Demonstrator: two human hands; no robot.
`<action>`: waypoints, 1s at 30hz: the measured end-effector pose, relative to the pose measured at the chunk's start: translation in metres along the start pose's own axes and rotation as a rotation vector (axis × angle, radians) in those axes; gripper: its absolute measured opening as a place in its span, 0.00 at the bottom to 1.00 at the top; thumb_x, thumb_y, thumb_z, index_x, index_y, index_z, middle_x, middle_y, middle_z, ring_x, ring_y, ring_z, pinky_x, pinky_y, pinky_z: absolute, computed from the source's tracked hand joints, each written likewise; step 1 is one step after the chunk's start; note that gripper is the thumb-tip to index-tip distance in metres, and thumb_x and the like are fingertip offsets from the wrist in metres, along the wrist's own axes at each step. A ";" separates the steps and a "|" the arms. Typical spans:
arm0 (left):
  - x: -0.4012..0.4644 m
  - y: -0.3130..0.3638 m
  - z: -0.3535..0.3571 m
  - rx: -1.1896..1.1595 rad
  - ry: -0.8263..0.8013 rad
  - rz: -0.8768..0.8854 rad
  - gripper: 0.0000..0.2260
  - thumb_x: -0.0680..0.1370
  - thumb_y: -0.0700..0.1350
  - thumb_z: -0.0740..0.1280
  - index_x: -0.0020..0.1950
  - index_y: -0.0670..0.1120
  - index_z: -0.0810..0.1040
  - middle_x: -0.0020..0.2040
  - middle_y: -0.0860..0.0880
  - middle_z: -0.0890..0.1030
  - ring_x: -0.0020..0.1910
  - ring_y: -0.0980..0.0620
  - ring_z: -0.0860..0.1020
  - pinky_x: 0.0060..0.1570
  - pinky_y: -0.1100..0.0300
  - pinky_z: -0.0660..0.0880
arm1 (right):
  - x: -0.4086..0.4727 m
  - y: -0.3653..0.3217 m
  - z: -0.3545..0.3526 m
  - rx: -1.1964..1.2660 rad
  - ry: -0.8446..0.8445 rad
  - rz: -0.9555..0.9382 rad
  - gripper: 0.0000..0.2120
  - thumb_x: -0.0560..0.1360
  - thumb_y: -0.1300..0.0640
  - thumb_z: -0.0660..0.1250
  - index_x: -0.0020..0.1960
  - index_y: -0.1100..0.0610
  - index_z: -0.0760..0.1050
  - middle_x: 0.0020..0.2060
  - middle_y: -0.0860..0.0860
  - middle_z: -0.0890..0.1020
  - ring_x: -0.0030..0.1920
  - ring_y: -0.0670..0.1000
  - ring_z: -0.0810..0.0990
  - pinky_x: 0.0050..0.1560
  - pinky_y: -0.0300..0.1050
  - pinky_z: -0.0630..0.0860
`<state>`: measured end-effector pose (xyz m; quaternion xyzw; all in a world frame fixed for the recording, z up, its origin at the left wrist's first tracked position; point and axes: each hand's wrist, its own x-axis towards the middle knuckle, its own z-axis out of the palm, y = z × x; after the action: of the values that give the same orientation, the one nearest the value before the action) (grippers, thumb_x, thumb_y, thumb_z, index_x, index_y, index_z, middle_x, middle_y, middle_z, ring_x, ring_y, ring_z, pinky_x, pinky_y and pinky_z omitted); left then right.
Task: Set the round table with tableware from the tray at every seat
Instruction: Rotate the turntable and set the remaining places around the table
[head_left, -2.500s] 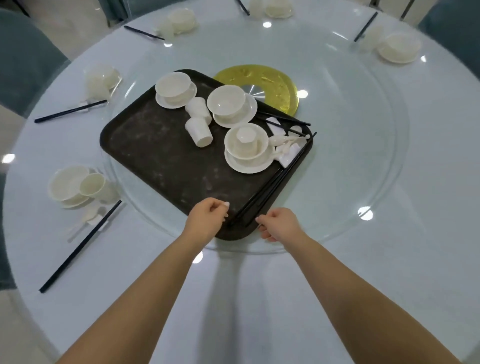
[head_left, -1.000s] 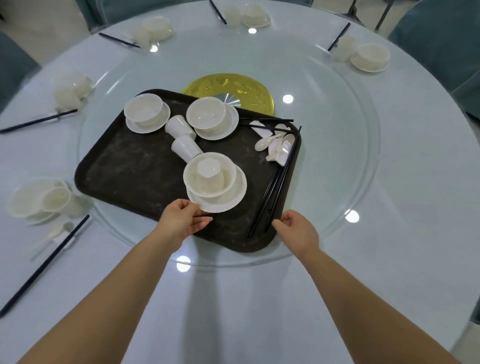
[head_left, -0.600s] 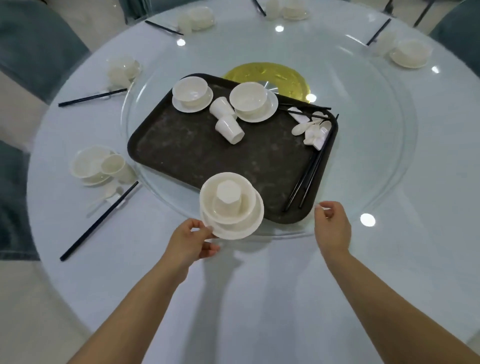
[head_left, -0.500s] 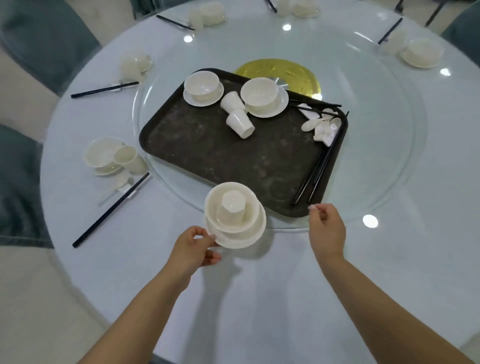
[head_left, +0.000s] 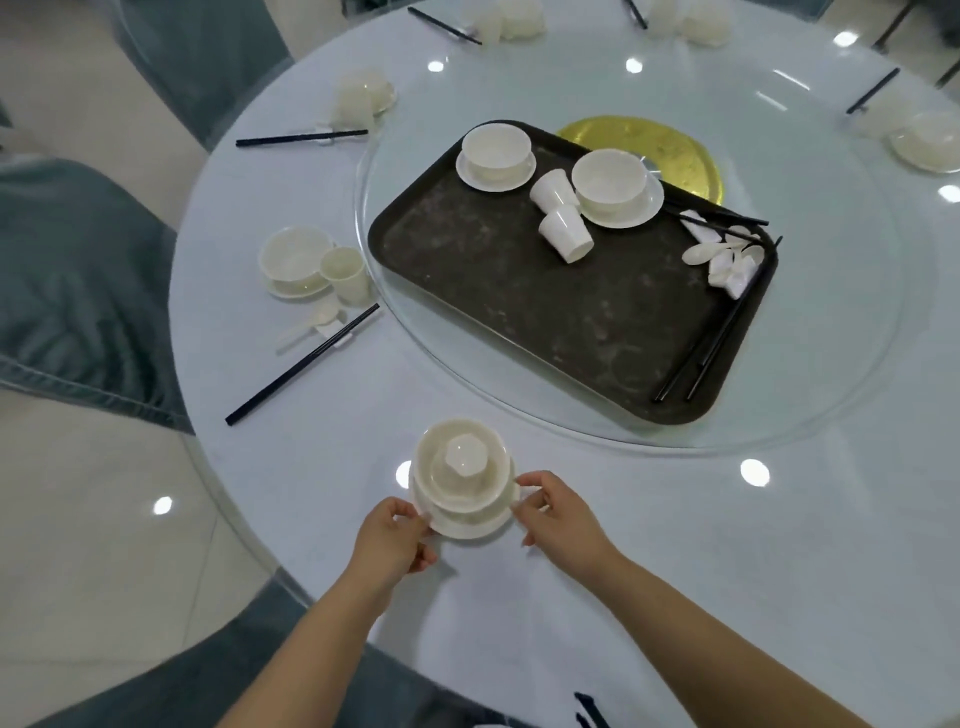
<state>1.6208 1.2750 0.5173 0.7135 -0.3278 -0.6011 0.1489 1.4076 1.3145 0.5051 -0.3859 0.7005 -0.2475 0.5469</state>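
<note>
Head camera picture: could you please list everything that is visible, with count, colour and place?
Tray: one, dark brown, on the glass turntable.
Glass turntable: one, clear, table centre.
Gold disc: one, under the glass behind the tray.
Bowl-and-saucer sets on tray: two, cream, far end.
Loose cups on tray: two, white, lying down.
Spoons and rests: white, count unclear, tray's right end.
Chopsticks on tray: black, right edge.
Finished place settings: five partly visible, around the rim.
Held set: saucer, bowl, upturned cup, cream, near edge.
Chairs: grey-blue, left.
Left hand, right hand: both grip the saucer.
</note>
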 end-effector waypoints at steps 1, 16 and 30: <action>0.003 -0.003 -0.001 0.001 0.015 -0.003 0.06 0.80 0.42 0.65 0.46 0.41 0.72 0.40 0.37 0.83 0.30 0.49 0.76 0.32 0.57 0.76 | 0.001 0.001 0.002 -0.010 0.004 -0.003 0.08 0.75 0.49 0.66 0.52 0.39 0.72 0.43 0.47 0.79 0.33 0.46 0.83 0.38 0.42 0.79; 0.006 -0.006 -0.007 0.057 0.143 0.105 0.08 0.77 0.39 0.66 0.55 0.47 0.77 0.44 0.46 0.81 0.41 0.45 0.81 0.51 0.45 0.80 | 0.025 -0.051 0.011 -0.408 0.091 -0.227 0.21 0.74 0.48 0.67 0.66 0.46 0.69 0.56 0.43 0.73 0.46 0.45 0.76 0.45 0.39 0.68; -0.008 -0.001 -0.005 -0.057 0.061 0.165 0.07 0.79 0.45 0.66 0.55 0.51 0.80 0.45 0.50 0.83 0.42 0.50 0.83 0.37 0.66 0.77 | 0.040 -0.079 0.036 -0.562 0.105 -0.235 0.23 0.71 0.47 0.68 0.63 0.48 0.67 0.58 0.47 0.73 0.49 0.53 0.78 0.44 0.46 0.73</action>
<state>1.6251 1.2799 0.5238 0.6976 -0.3635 -0.5738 0.2281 1.4589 1.2391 0.5333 -0.5872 0.7192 -0.1254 0.3496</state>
